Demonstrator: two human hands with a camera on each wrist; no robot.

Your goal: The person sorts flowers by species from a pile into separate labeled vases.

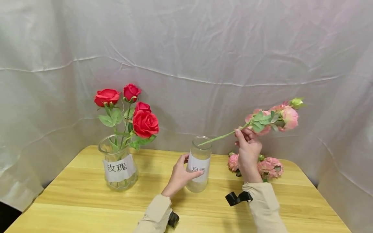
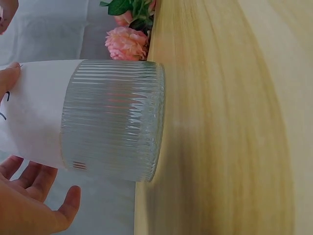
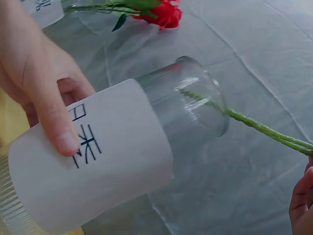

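A clear glass vase (image 1: 199,186) with a white paper label stands upright at the middle of the table. My left hand (image 1: 181,176) grips it round the label, thumb in front and fingers behind. In the right wrist view the ribbed vase (image 3: 155,105) has the tip of a green stem (image 3: 264,128) inside its mouth. My right hand (image 1: 249,152) pinches that stem just below the leaves of a pink flower spray (image 1: 288,118), which slants up to the right and has a green bud at its end. The right fingertips show only partly at the right wrist view's edge.
On the left stands a wider glass vase (image 1: 120,186) with a paper label, holding several red roses (image 1: 145,124). More pink flowers (image 1: 271,167) lie on the wooden table (image 1: 96,213) behind my right wrist. A grey cloth (image 1: 186,71) hangs behind the table.
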